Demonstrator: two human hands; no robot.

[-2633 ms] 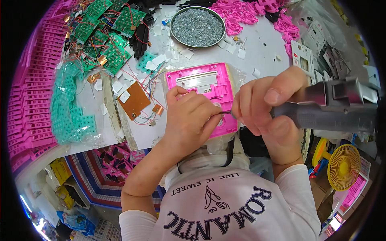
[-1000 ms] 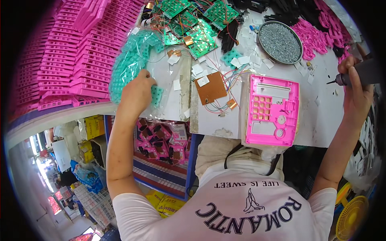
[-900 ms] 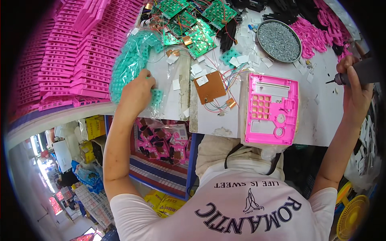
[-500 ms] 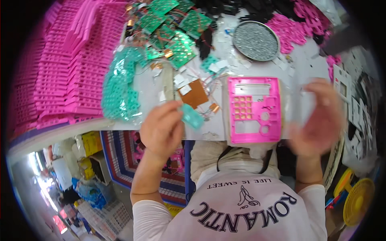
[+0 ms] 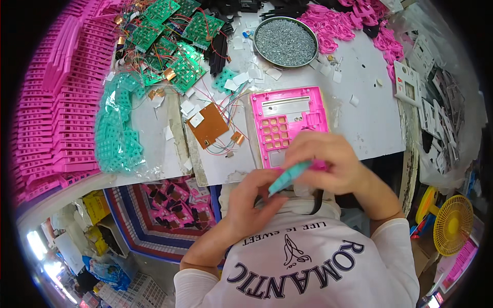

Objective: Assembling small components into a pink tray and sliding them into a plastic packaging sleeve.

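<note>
A pink plastic calculator-like housing (image 5: 322,110) lies on the table before me, with square key openings and a slot near its top. Over its lower edge, my left hand (image 5: 254,200) pinches the lower end of a teal rubber keypad (image 5: 290,176), which is tilted nearly edge-on. My right hand (image 5: 328,159) has its fingers curled at the keypad's upper end. A bit of pink shows beneath those fingers; whether it is a loose part or the housing, I cannot make out. The right hand hides the housing's lower right.
Teal keypads (image 5: 120,126) in clear plastic lie left, beside stacked pink housings (image 5: 72,118). Green circuit boards (image 5: 187,66) and a brown board (image 5: 208,126) with wires lie nearer the middle. Behind is a round tin of screws (image 5: 286,42); pink parts (image 5: 328,28) are heaped farther right.
My left hand has brought the keypad right and nearer to me. My right hand has come in from the right to meet it. The whole view has shifted, moving the table things leftward.
</note>
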